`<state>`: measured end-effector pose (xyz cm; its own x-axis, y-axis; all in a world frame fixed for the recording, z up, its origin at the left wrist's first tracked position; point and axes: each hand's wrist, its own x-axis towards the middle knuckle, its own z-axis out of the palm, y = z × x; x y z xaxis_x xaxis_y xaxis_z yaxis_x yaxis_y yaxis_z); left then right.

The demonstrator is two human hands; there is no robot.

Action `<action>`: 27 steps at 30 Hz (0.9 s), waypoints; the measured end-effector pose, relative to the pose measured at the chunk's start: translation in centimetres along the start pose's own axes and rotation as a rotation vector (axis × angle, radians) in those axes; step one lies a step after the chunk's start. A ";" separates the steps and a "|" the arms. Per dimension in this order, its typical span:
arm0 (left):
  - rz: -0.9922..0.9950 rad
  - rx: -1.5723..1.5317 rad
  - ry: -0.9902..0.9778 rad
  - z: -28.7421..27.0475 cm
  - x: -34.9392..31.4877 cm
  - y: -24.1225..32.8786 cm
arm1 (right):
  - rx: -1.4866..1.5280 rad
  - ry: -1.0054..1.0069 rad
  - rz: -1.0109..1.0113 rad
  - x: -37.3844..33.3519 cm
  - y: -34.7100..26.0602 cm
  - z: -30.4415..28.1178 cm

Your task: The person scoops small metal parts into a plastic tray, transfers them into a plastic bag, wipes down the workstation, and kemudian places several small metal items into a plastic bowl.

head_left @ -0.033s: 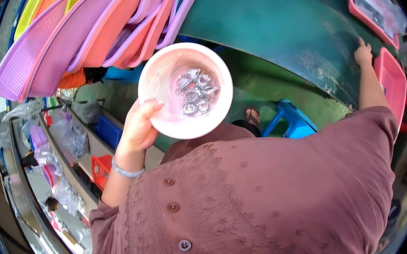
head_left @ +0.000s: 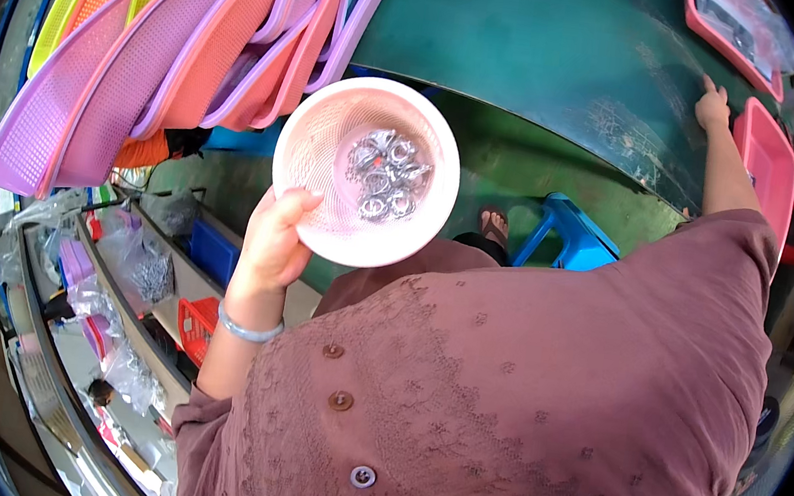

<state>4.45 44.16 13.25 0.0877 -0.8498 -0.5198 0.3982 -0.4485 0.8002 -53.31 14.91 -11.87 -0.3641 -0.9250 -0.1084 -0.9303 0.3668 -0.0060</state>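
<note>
My left hand [head_left: 278, 234] grips the rim of a round, pale pink plastic basket [head_left: 316, 141] with perforated sides, thumb over the edge. Small shiny metal rings in clear plastic [head_left: 386, 176] lie at its bottom, with a small red spot among them. The basket is in the air, in front of the green table's near edge. Farther right, my right hand [head_left: 714, 108] is stretched over the green table [head_left: 538, 39], fingers extended and nothing visible in them. Beside that hand stands a pink rectangular basket [head_left: 770, 158].
Purple, orange and yellow-green perforated baskets [head_left: 161, 45] lean in rows at upper left. A red tray [head_left: 734, 37] of plastic-wrapped items lies at the far right. A blue stool [head_left: 575, 234] stands below the table. Shelves at lower left hold bags and a red crate [head_left: 199, 328].
The round basket has shifted very slightly up and to the right in the picture, along with my left hand. My grip on it is the same.
</note>
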 end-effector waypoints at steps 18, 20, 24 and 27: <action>0.043 0.017 0.008 0.5 1.5 0.6 | 1.646 -0.839 -0.336 -18.8 -18.3 -15.0; 0.058 -0.017 -0.001 -0.2 1.1 0.4 | 1.724 -1.008 -0.409 -22.3 -21.1 -16.9; 0.078 -0.075 0.006 -1.2 0.4 -0.5 | 1.792 -1.278 -0.526 -26.5 -23.7 -18.6; 0.106 -0.110 0.039 -2.5 -1.1 -1.5 | 1.813 -1.397 -0.545 -28.3 -24.7 -19.2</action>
<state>6.03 46.48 11.87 0.1693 -0.8784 -0.4469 0.4822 -0.3216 0.8149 -20.90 30.16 10.46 0.7717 -0.6195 -0.1443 0.3557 0.6083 -0.7096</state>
